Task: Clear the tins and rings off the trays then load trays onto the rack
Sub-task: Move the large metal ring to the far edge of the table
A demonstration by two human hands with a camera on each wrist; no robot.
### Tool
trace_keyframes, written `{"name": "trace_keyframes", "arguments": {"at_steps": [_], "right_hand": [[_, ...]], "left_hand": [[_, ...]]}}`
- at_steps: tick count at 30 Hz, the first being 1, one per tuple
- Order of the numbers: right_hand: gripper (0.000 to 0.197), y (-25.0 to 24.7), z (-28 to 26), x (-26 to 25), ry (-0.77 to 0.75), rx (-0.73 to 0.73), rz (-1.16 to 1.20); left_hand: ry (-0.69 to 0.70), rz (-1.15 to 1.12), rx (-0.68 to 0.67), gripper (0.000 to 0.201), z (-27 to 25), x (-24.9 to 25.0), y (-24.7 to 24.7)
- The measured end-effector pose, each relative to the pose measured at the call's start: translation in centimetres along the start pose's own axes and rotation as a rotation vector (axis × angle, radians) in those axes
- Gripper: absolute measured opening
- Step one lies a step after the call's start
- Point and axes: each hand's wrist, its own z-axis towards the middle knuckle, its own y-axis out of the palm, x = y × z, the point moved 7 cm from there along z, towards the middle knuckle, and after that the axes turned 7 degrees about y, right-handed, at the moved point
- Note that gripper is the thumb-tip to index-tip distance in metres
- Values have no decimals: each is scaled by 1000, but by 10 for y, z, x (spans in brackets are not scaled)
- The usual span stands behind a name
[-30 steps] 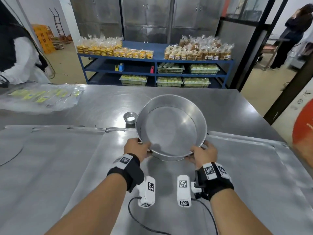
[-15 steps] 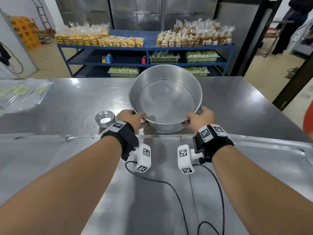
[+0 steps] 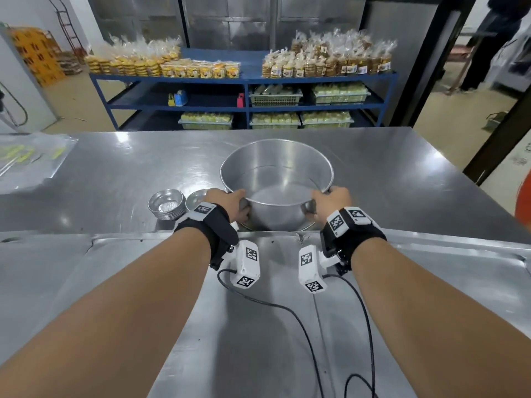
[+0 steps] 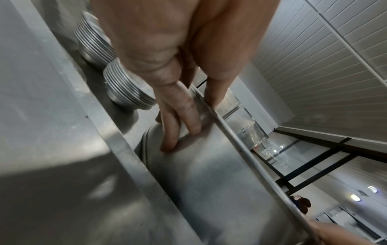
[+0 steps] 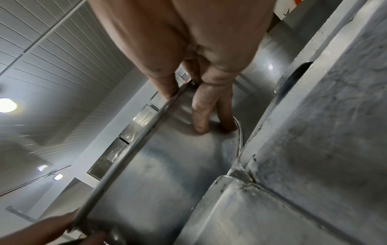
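A large round metal tin [image 3: 275,179] sits on the steel table just beyond the far rim of the baking tray [image 3: 258,326]. My left hand [image 3: 234,203] grips its near-left rim, thumb inside and fingers [image 4: 178,126] laid on the outer wall [image 4: 209,182]. My right hand [image 3: 330,202] grips the near-right rim the same way, fingers [image 5: 201,114] flat on the tin's wall [image 5: 167,174]. Two stacks of small tins [image 3: 168,206] stand to the left of the big tin, close to my left hand, and show as stacked rims [image 4: 125,92] in the left wrist view.
A second tray [image 3: 43,277] lies to the left of the near one. Clear plastic bags [image 3: 26,159] lie at the table's far left. Beyond the table stands a blue shelf [image 3: 244,79] with packed goods. A person stands at the far right doorway.
Both hands carried the big tin forward off the tray and lowered it to the table behind the tray's far rim. It went from tilted toward me to upright.
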Motion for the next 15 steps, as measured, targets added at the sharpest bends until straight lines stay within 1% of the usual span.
{"name": "trace_keyframes", "arguments": {"at_steps": [3,6,8,10,13,14,15], "right_hand": [[22,3,2,8,16,-50,13],[22,-4,-33,4,124,-72,68],[18,-9,-58,-4,143,-98,0],[20,-20,-77,-11,121,-78,-105],[25,-35,-105,-22,51,-63,-287],[24,-41,-123,-31,14,-55,-348],[22,-48,-141,-39,-20,-45,-404]], "left_hand": [[-7,-19,-46,27,-12,3,6],[-25,-30,-112,25,-33,7,8],[-30,23,-142,30,-45,13,5],[-26,71,-177,27,-61,24,3],[-25,156,-254,14,-98,46,-2],[-6,222,-275,14,-112,54,-5],[23,300,-304,20,-125,62,-6]]}}
